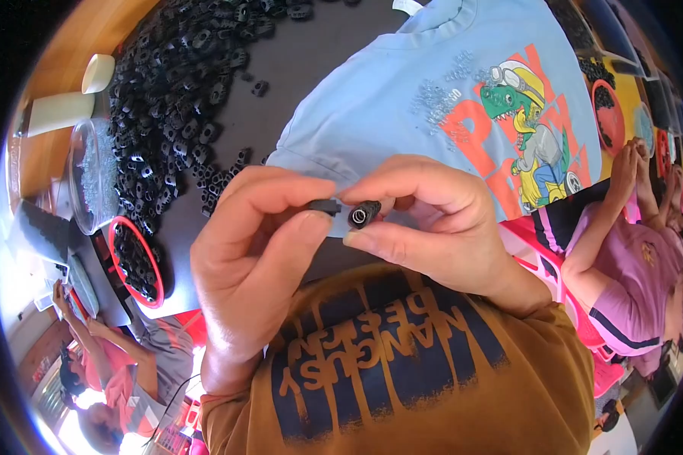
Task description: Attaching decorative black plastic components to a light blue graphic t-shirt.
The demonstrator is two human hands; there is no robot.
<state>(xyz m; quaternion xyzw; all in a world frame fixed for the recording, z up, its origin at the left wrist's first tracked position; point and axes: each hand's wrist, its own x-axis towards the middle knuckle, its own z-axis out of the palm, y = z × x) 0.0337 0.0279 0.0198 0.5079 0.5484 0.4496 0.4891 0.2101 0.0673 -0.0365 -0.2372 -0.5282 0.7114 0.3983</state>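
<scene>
My left hand (262, 243) pinches a small black plastic piece (325, 206) between thumb and forefinger; its far end is hidden by the fingertips. Close beside it, my right hand (440, 224) grips a black cord lock housing (364, 214) by its sides. The round opening of the housing faces me, and a shiny metal ring, probably a coil spring, shows inside. A narrow gap lies between the two pieces. Beyond my hands, a light blue T-shirt (349, 91) with a dinosaur print is spread on the table, with many tiny silvery springs (436, 102) scattered on it.
A large heap of black plastic parts (182, 98) covers the dark table (281, 68) at the left. Beside it stand a clear bowl (91, 178) of tiny silvery pieces and a red-rimmed basket (136, 262) of black parts. Other people (637, 258) sit at both sides.
</scene>
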